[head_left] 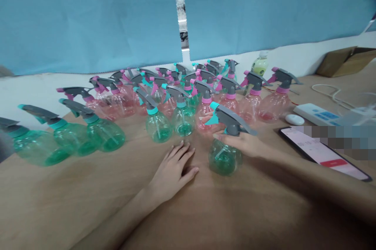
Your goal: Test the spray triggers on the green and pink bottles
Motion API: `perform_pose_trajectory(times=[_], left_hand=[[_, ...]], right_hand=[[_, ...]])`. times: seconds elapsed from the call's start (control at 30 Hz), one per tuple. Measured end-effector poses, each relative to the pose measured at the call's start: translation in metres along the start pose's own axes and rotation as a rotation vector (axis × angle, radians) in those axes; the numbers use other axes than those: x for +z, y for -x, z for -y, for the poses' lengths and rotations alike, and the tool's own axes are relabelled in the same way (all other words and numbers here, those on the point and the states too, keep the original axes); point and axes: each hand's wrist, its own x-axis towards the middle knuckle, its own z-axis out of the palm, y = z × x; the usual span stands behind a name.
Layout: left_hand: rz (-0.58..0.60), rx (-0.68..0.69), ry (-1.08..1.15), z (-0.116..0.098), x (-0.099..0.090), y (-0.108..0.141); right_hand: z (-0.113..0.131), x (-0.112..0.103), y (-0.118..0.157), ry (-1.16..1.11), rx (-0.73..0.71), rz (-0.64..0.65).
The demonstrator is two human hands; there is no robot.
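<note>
My left hand lies flat on the brown table, fingers apart, holding nothing. To its right, my right hand is at the neck of a green spray bottle with a grey and teal trigger head; the bottle stands upright and hides part of the fingers. Just beyond my left fingertips stand two green spray bottles. Three more green bottles stand at the left. Behind them are several pink bottles with grey and pink heads, mixed with other teal-headed ones.
A phone lies at the right, near a white oval object and a white power strip. White cables and a cardboard box are farther back. A labelled bottle stands by the blue-covered wall.
</note>
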Motion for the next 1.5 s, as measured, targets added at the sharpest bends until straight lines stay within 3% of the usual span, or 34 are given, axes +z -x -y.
perform_pose_trajectory(times=[0.27, 0.43, 0.57, 0.87, 1.07, 1.23, 1.37, 1.5], left_hand=[[-0.080, -0.007, 0.143, -0.003, -0.003, 0.001], [-0.144, -0.006, 0.251, -0.009, -0.012, 0.001], [-0.200, -0.021, 0.289, -0.013, -0.019, 0.005], [-0.302, -0.109, 0.297, -0.009, -0.036, 0.039], [-0.395, -0.268, 0.276, 0.007, -0.042, 0.070], [-0.459, -0.359, 0.172, 0.035, -0.050, 0.088], [-0.500, -0.341, 0.010, 0.060, -0.060, 0.093], [-0.478, -0.387, -0.182, 0.080, -0.072, 0.087]], right_hand=[[-0.001, 0.002, 0.001, -0.029, 0.066, 0.015], [0.001, 0.014, -0.004, -0.210, -0.012, 0.061], [0.007, 0.029, -0.009, -0.222, -0.057, 0.123], [0.039, 0.081, -0.023, -0.024, -0.185, 0.025], [0.064, 0.126, -0.041, 0.006, -0.384, -0.049], [0.070, 0.155, -0.063, 0.099, -0.499, -0.064], [0.068, 0.153, -0.074, 0.189, -0.538, -0.031], [0.070, 0.132, -0.083, 0.301, -0.623, -0.141]])
